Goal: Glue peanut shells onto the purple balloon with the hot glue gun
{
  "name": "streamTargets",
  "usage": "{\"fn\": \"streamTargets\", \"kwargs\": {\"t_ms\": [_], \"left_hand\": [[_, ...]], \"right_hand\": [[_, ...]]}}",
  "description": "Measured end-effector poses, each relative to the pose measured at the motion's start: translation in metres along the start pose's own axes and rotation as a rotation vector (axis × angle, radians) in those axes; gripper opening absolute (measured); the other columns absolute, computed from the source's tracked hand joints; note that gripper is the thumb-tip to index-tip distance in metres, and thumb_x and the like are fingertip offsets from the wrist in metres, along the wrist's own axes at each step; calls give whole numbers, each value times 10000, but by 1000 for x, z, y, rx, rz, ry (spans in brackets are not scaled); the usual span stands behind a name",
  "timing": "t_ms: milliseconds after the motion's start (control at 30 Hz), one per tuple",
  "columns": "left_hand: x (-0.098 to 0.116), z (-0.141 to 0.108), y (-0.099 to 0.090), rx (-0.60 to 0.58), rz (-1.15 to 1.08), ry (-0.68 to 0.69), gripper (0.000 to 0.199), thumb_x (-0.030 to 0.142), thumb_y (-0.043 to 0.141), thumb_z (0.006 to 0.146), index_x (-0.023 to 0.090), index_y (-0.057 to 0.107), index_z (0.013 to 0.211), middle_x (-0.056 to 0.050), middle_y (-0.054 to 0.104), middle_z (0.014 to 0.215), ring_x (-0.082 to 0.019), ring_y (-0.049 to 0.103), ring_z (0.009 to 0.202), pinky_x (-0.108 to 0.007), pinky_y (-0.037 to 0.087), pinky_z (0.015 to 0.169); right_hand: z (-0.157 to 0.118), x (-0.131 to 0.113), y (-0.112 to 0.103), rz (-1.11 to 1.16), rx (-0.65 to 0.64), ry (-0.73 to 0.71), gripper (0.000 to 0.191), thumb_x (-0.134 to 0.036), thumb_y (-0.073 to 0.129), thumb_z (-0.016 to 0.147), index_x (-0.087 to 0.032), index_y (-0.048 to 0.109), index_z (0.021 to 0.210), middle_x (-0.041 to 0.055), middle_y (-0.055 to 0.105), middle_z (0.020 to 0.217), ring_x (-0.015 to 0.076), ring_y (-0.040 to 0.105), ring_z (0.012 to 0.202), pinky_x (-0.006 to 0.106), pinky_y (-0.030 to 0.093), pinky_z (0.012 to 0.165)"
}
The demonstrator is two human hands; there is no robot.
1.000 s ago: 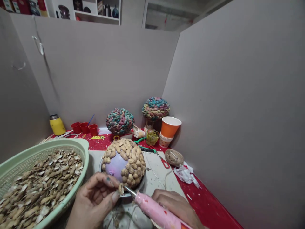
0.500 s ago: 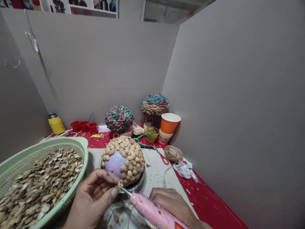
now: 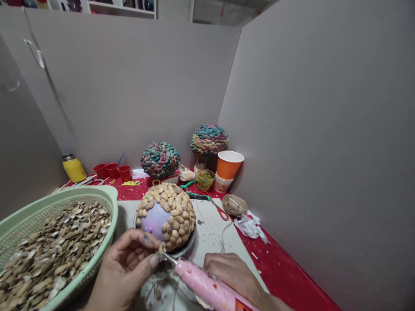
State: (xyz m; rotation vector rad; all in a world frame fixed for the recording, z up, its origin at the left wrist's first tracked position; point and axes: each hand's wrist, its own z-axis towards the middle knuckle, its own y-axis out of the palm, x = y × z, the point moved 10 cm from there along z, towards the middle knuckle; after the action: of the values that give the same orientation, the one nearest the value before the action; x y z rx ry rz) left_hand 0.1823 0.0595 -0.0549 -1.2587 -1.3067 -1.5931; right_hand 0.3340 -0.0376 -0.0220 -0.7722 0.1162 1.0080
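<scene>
A small peanut shell (image 3: 161, 248) is pinched between the thumb and fingertips of my left hand (image 3: 131, 259). My right hand (image 3: 231, 274) is wrapped round a pink hot glue gun (image 3: 202, 280), whose metal nozzle points left and meets the shell. Just beyond sits a purple balloon (image 3: 156, 220), largely covered with peanut shells (image 3: 178, 211) but bare on its front left. It rests in a shallow dish (image 3: 189, 246) that is mostly hidden beneath it. Left of my left hand stands a green basket (image 3: 112, 194) full of shell halves.
Two painted shell balls (image 3: 160, 159) stand at the back by the partition. Orange paper cups (image 3: 229, 166), red-handled scissors (image 3: 221, 211), a twine coil (image 3: 234, 205) and crumpled tissue (image 3: 251, 226) lie right. Small red cups (image 3: 112, 171) and a yellow bottle (image 3: 74, 169) stand at back left.
The whole view has shifted slightly, so things sit a little further left and up. Both hands keep their hold, the nozzle still at the peanut shell.
</scene>
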Motion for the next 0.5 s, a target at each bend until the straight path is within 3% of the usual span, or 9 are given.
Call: {"fn": "streamTargets", "kwargs": {"t_ms": [500], "left_hand": [[2,2,2,-38,1,41,281,275,882,572,186,641,686,5,695,722,-119,655,693,-159,539,687]], "right_hand": [[1,-8,-2,-82,26,-64,513,-540,350,1036,-203,367,650,-53,326,548,107,322,446,263,223,441]]}}
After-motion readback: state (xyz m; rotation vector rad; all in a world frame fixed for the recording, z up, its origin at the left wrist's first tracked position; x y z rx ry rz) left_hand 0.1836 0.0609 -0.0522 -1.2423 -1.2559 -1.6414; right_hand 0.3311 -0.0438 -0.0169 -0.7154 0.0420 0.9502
